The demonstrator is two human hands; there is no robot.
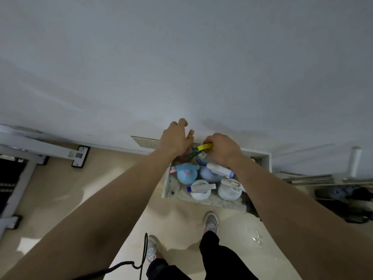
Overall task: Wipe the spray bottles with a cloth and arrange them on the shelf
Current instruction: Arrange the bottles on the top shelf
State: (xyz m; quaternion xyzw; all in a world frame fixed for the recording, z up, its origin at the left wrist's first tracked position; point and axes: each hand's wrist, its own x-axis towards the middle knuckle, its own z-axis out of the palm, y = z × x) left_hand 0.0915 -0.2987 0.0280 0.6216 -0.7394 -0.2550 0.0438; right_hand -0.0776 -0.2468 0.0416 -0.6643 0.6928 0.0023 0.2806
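Spray bottles (186, 175) crowd the shelf (218, 202); only its front strip lies bare.

1. The right hand (222, 151) grips the yellow-topped bottle (205, 146) at the back of the shelf (167, 184).
2. The left hand (175, 139) is just beside it, fingers curled; what they hold is hidden.
3. A light blue bottle (186, 175), a purple bottle (211, 174) and two white bottles (199, 191) stand in front.

White wall (181, 67), beige floor (80, 199)
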